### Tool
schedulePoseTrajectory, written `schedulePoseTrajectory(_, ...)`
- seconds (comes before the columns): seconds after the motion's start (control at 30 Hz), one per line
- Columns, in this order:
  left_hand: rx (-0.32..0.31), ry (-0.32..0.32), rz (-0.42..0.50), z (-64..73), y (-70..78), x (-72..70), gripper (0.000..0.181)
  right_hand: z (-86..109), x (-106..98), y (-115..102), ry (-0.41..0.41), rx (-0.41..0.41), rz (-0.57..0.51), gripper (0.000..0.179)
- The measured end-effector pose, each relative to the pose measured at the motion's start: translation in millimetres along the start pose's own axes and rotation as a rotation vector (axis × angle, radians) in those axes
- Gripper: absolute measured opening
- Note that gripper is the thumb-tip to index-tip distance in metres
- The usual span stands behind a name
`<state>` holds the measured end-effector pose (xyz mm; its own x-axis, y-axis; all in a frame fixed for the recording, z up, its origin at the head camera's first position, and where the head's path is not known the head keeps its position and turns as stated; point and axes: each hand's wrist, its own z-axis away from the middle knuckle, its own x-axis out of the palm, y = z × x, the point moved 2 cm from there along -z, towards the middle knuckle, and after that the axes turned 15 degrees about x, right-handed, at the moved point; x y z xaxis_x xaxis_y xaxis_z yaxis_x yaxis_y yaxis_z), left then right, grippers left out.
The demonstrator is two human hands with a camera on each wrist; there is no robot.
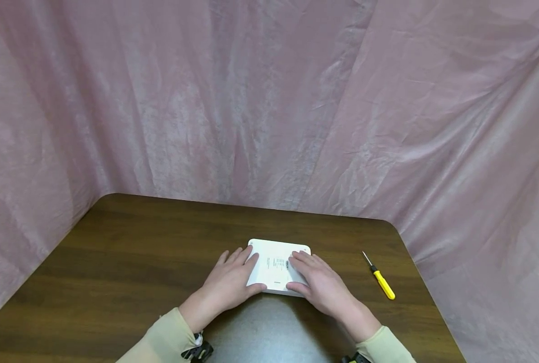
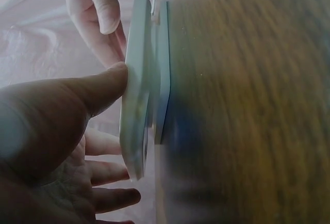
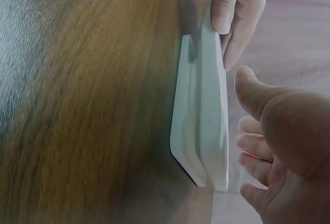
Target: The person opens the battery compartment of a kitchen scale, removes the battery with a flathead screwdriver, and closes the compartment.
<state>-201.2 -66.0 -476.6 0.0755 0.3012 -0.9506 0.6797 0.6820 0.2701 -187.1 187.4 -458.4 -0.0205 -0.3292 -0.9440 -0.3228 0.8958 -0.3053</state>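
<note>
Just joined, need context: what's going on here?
Someone's left hand and right hand are at opposite sides of a flat white device, which lies on a wooden table with its printed face up. The left thumb touches its edge; the right thumb is just clear of it. A yellow-handled screwdriver lies off to the right, in neither hand.

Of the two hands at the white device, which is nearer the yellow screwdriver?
The right hand: it is on the same side of the white device as the yellow screwdriver, while the left hand is on the opposite side.
</note>
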Motion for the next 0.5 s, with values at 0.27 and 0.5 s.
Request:
schedulePoseTrajectory(0.27,0.016,0.003,-0.005,-4.5,2.4,1.2,0.087,-5.7,0.0,-8.9,0.059,-0.04,0.008,0.054)
schedulePoseTrajectory(0.5,0.024,0.012,-0.015,-3.5,3.1,1.3,0.086,-9.7,5.7,-16.1,0.102,-0.073,0.036,0.049)
